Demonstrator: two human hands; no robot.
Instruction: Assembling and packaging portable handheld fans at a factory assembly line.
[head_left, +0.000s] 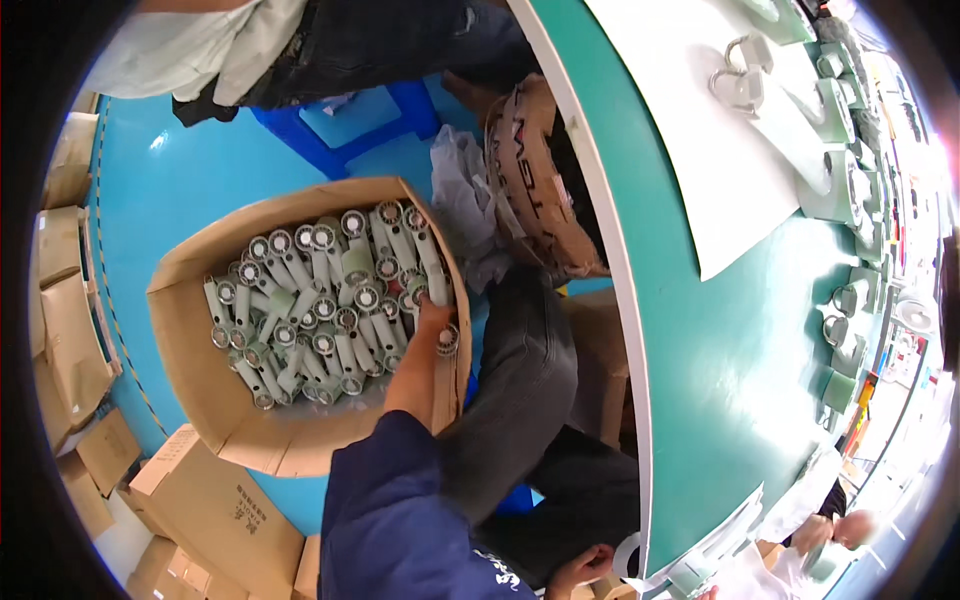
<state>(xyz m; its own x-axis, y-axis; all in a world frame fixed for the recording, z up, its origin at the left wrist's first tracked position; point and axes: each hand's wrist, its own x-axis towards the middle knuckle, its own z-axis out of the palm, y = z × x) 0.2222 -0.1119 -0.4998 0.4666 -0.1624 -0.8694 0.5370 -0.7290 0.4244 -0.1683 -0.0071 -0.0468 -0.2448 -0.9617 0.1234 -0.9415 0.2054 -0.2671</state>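
My left hand (432, 316) reaches down into a big open cardboard box (290, 455) at the right side of its contents. Many pale grey-green handheld fans (345, 262) with round grilles lie heaped inside. The hand touches the fans by the box's right wall; its fingertips are hidden among them, so its grip does not show. Low in the picture, close to the table's edge, my right hand (583, 570) has its fingers curled. Beside it is a white rounded thing (627, 556), partly cut off by the table edge; whether the hand holds anything is unclear.
The green table (700, 400) on the right carries a white sheet (690, 190) and several handheld fans (835, 190). Closed cartons (215, 510) stand at the lower left. A blue stool (345, 150) and a person in jeans (400, 50) are beyond the box; another person (850, 530) is at lower right.
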